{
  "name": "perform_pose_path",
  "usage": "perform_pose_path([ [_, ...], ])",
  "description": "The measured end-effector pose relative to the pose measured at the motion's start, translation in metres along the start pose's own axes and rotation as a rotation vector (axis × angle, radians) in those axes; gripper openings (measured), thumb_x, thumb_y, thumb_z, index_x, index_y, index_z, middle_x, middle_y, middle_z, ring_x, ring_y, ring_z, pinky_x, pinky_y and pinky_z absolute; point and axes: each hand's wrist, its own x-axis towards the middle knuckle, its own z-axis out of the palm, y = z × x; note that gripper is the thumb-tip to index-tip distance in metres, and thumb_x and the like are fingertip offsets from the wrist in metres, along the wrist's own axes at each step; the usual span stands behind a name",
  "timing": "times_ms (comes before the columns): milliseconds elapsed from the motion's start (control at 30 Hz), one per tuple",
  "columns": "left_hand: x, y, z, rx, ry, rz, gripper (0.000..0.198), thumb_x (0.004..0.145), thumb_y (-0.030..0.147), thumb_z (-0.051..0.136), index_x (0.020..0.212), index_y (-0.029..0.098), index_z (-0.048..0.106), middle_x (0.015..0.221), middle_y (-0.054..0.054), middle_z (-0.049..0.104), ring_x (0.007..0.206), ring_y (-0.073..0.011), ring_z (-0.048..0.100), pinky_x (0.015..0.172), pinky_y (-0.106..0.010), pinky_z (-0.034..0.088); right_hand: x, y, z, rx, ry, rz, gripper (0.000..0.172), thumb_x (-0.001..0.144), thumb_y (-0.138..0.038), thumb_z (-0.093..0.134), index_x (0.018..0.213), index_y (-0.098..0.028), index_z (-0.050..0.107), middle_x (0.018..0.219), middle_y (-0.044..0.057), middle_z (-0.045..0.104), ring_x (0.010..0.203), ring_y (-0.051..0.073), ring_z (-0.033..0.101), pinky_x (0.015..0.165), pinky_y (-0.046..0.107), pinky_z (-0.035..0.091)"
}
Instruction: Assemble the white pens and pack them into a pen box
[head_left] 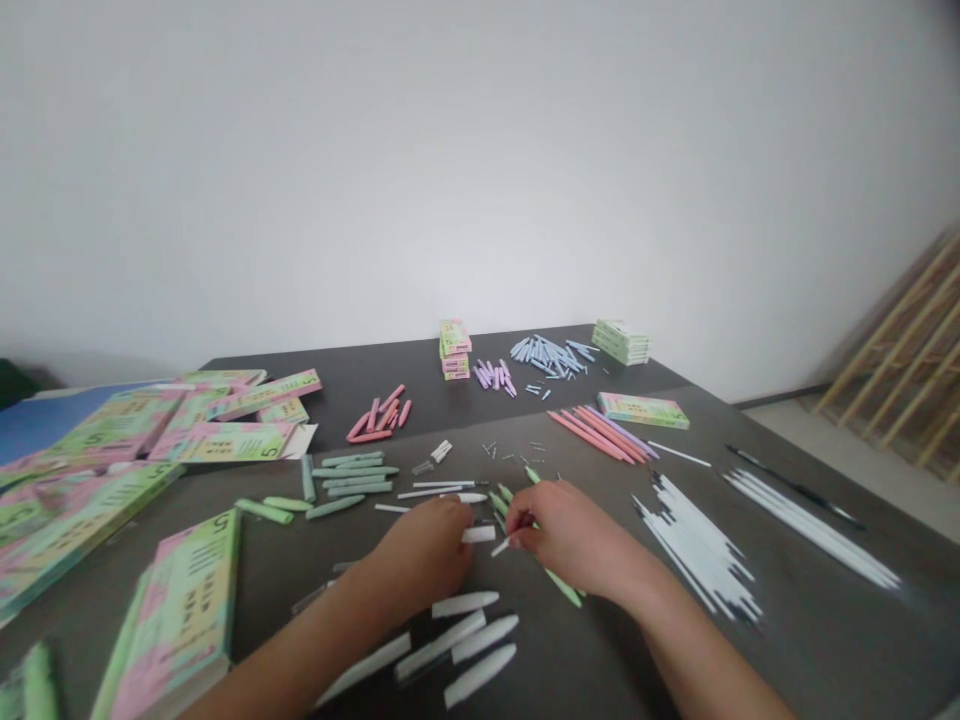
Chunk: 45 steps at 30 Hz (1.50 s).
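Note:
My left hand (439, 545) is closed, its fingers round a short white pen piece (478, 535) that sticks out to the right. My right hand (566, 530) pinches a small, thin white piece (500, 547) between thumb and fingertips, just right of the left hand's piece. Light green pen parts (562, 587) lie under and beside my right hand. In front of my left hand rest several white pen caps (480, 675), pointed at one end. Thin white pen refills (439, 492) lie just beyond my left hand.
Pink and green pen boxes (187, 600) lie at the left. Grey-green caps (356, 475), pink caps (382, 415), purple parts (495, 377) and blue parts (551, 355) lie in groups farther off. White refills (697, 545) and coral pen barrels (596, 435) are on the right.

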Motion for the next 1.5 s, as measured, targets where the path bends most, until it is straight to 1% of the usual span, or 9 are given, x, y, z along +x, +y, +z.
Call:
perform_pose_path([
  [100,-0.013,-0.005,-0.024,-0.119,0.07,-0.056,0.013,0.074,0.019,0.045,0.073,0.018,0.058,0.067,-0.002,0.062,0.061,-0.0152,0.056,0.054,-0.024,0.038,-0.001,-0.002,-0.001,0.093,0.027,-0.054,0.012,0.073,-0.013,0.061,0.072,-0.02,0.07,0.072,0.001,0.068,0.067,0.014,0.06,0.058,0.021,0.034],
  [233,-0.048,-0.016,-0.047,-0.768,0.102,-0.236,0.019,0.072,0.036,0.056,0.068,0.018,0.053,0.056,0.003,0.057,0.044,-0.0076,0.039,0.044,-0.02,0.028,-0.004,-0.013,-0.001,0.268,0.094,-0.119,0.009,0.076,-0.015,0.061,0.074,-0.019,0.069,0.068,-0.002,0.065,0.061,0.011,0.054,0.054,0.019,0.032],
  [333,-0.073,-0.023,-0.045,-1.21,0.13,-0.431,0.031,0.068,0.047,0.062,0.072,0.019,0.048,0.065,0.001,0.065,0.036,-0.0021,0.021,0.037,-0.018,0.014,-0.006,-0.026,0.005,0.441,0.153,-0.121,0.007,0.076,-0.015,0.063,0.075,-0.019,0.068,0.065,-0.004,0.062,0.057,0.008,0.049,0.052,0.017,0.031],
  [433,-0.084,-0.023,-0.034,-1.414,0.154,-0.5,0.04,0.06,0.049,0.069,0.078,0.02,0.05,0.066,0.0,0.065,0.037,-0.0012,0.018,0.036,-0.018,0.01,-0.007,-0.037,0.017,0.582,0.183,-0.077,0.006,0.072,-0.014,0.065,0.075,-0.018,0.068,0.062,-0.004,0.059,0.052,0.007,0.043,0.049,0.016,0.028],
  [600,-0.086,-0.009,-0.025,-1.462,0.223,-0.453,0.039,0.062,0.05,0.069,0.077,0.018,0.054,0.055,0.004,0.056,0.038,-0.0014,0.019,0.036,-0.017,0.012,-0.01,-0.049,0.035,0.71,0.227,-0.105,0.005,0.072,-0.018,0.065,0.075,-0.018,0.069,0.058,-0.004,0.055,0.048,0.006,0.036,0.044,0.017,0.025],
  [800,-0.088,-0.002,-0.022,-1.501,0.254,-0.46,0.041,0.06,0.052,0.07,0.074,0.018,0.052,0.056,0.003,0.059,0.035,-0.0002,0.018,0.034,-0.016,0.01,-0.014,-0.055,0.043,0.716,0.31,-0.186,0.005,0.073,-0.017,0.065,0.074,-0.019,0.07,0.058,-0.003,0.054,0.049,0.007,0.038,0.046,0.018,0.028],
  [967,-0.091,0.001,-0.023,-1.504,0.358,-0.47,0.034,0.066,0.045,0.068,0.076,0.018,0.052,0.058,0.003,0.06,0.036,0.0,0.02,0.035,-0.015,0.011,-0.017,-0.055,0.043,0.698,0.371,-0.199,0.005,0.073,-0.019,0.065,0.075,-0.018,0.07,0.057,-0.004,0.052,0.048,0.006,0.036,0.044,0.017,0.027],
  [1367,-0.087,-0.006,-0.015,-1.562,0.297,-0.447,0.036,0.064,0.048,0.07,0.07,0.017,0.052,0.05,0.005,0.054,0.036,0.0001,0.017,0.034,-0.015,0.01,-0.018,-0.058,0.044,0.637,0.336,-0.25,0.009,0.075,-0.011,0.064,0.075,-0.019,0.069,0.066,-0.003,0.06,0.053,0.007,0.043,0.049,0.017,0.031],
  [1500,-0.086,-0.005,-0.016,-1.562,0.339,-0.468,0.037,0.061,0.049,0.071,0.071,0.018,0.053,0.055,0.003,0.058,0.037,0.0,0.017,0.034,-0.014,0.01,-0.018,-0.057,0.047,0.572,0.344,-0.267,0.01,0.074,-0.011,0.065,0.077,-0.02,0.069,0.067,-0.003,0.061,0.055,0.007,0.046,0.05,0.017,0.033],
])
